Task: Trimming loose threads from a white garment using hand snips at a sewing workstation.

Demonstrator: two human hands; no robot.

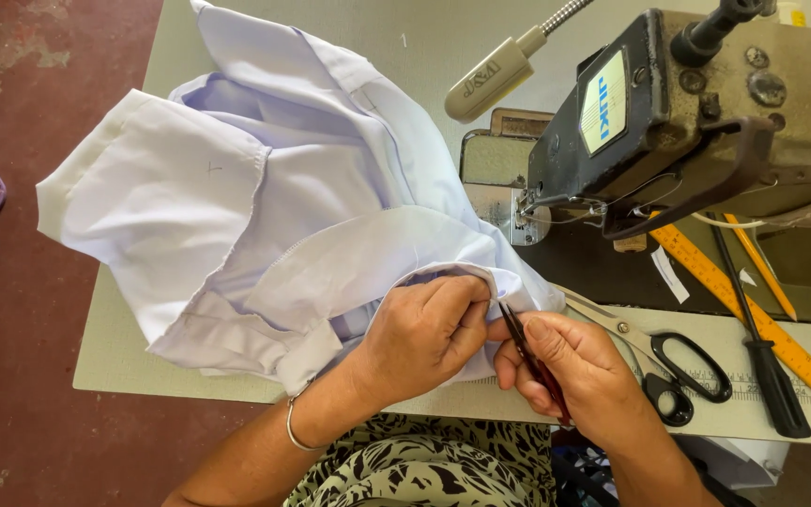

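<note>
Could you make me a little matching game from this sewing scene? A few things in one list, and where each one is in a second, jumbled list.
Things:
1. pale lilac garment
2. slim red-handled tool
3. black-handled scissors
4. orange ruler

Places:
A. lying on the table to the right of the hands
B. held in the right hand
C. pinched at its edge by the left hand
D. lying slantwise under the sewing machine

Pairs: 1-C, 2-B, 3-A, 4-D

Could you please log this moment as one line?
left hand: pinches garment | right hand: holds thread snips | scissors: on table
</note>
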